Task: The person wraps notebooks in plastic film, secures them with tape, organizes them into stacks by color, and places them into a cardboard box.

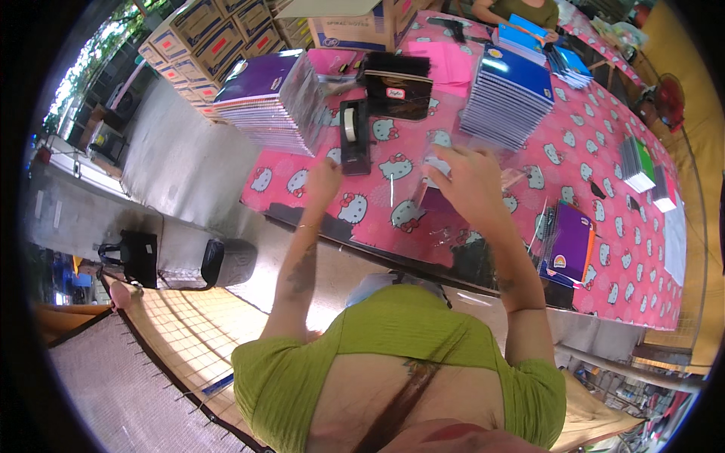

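My left hand [325, 180], its fingers curled in, is at the near left side of a black tape dispenser [355, 155] that carries a roll of pale tape [350, 124]. Whatever those fingers pinch is too small to make out. My right hand [472, 177] lies palm down over clear plastic film [423, 180], thumb and fingers apart. Beneath it shows part of a purple item [439, 201], mostly hidden by the hand. To its right, a purple notebook [570, 243] lies near the table's front edge.
A tall stack of purple spiral notebooks [264, 106] stands left, a blue stack [507, 94] beyond my right hand. A black box [396, 94] sits behind the dispenser. Cartons [215, 49] pile up at the far left. Another person [521, 11] handles blue notebooks across the pink table.
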`<action>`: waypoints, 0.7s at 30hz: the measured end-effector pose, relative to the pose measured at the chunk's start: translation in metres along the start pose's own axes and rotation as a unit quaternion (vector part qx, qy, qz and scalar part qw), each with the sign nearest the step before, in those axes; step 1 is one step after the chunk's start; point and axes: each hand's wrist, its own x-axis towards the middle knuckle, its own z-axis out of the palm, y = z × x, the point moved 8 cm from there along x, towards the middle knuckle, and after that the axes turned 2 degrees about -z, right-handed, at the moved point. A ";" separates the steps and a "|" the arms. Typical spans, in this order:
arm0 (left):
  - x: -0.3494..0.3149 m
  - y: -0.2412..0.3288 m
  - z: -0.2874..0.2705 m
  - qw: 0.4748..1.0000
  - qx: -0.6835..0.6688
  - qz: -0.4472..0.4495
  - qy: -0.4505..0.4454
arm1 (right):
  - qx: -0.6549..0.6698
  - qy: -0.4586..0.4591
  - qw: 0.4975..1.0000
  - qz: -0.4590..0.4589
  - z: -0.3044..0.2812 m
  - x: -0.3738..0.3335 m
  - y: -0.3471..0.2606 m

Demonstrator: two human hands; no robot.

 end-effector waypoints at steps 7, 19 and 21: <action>-0.037 0.192 -0.080 0.794 -0.494 0.256 -0.245 | -0.019 0.019 0.999 -0.033 -0.007 0.005 -0.007; -0.030 0.246 -0.103 0.795 -0.338 0.459 -0.208 | 0.192 0.139 0.966 0.104 -0.095 -0.065 0.076; -0.032 0.262 -0.090 0.802 -0.340 0.449 -0.201 | 0.256 0.104 0.947 0.164 -0.048 -0.097 0.131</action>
